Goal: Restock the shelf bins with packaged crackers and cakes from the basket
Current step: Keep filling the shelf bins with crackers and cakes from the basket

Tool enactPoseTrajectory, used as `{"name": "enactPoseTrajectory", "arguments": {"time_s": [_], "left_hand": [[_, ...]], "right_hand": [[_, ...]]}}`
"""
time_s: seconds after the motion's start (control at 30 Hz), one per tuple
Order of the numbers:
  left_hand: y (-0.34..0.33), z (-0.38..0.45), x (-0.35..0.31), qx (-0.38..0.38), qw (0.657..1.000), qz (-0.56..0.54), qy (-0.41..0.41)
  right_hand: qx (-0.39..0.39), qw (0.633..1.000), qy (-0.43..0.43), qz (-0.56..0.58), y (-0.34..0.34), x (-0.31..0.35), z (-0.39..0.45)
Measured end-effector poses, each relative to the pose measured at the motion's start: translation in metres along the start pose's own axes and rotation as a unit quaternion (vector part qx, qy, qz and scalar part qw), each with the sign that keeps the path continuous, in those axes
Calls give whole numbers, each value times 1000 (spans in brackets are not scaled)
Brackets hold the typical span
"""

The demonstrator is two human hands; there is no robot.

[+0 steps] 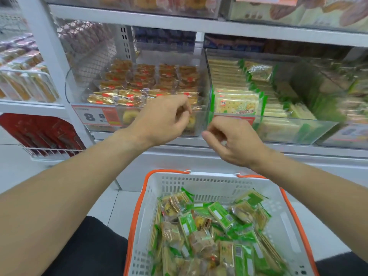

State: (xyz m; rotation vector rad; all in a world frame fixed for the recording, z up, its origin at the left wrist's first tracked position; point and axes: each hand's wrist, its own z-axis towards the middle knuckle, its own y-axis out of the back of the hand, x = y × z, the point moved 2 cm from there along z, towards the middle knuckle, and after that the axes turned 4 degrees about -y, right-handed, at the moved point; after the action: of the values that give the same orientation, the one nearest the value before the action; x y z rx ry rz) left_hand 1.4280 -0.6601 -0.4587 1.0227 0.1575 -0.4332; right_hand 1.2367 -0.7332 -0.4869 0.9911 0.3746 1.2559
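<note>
A white shelf fills the upper part of the view, its tiers lined with clear plastic bins. On the tier at hand height, the left bin holds rows of cakes in clear and gold wrappers, with a price tag on its front wall. Just beside it on the right, a second clear bin holds stacked cracker packs in green-edged wrappers, standing in rows front to back.

Below, near the person's lap, a white basket with orange handles sits on the tiled floor. It is well filled with a loose heap of green cracker packs and a few clear-wrapped cakes.

Both bare arms reach up over the basket toward the shelf. The left hand hovers at the front wall of the cake bin, fingers curled loosely with the thumb near the fingertips, holding nothing. The right hand hangs just in front of the seam between the two bins, fingers likewise loosely curled and empty. The two hands are near each other but apart.
</note>
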Motion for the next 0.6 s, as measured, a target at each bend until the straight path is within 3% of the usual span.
{"name": "enactPoseTrajectory", "arguments": {"time_s": [0.1,0.2,0.27,0.37,0.6], "left_hand": [[-20,-3,-9,186,981,-30,42],[-45,-11,-14,305,947,-55,89],[-62,-16,-15,359,925,-58,109],[-79,-22,-14,431,893,-39,122],[-100,-28,-12,508,849,-26,142]], "right_hand": [[102,991,-85,7,-33,-38,-69],[273,948,-158,-48,-72,-73,-131],[355,904,-232,-61,-94,-86,-162],[403,848,-342,-30,-125,-96,-195],[508,758,-389,-127,-180,-99,-237]]}}
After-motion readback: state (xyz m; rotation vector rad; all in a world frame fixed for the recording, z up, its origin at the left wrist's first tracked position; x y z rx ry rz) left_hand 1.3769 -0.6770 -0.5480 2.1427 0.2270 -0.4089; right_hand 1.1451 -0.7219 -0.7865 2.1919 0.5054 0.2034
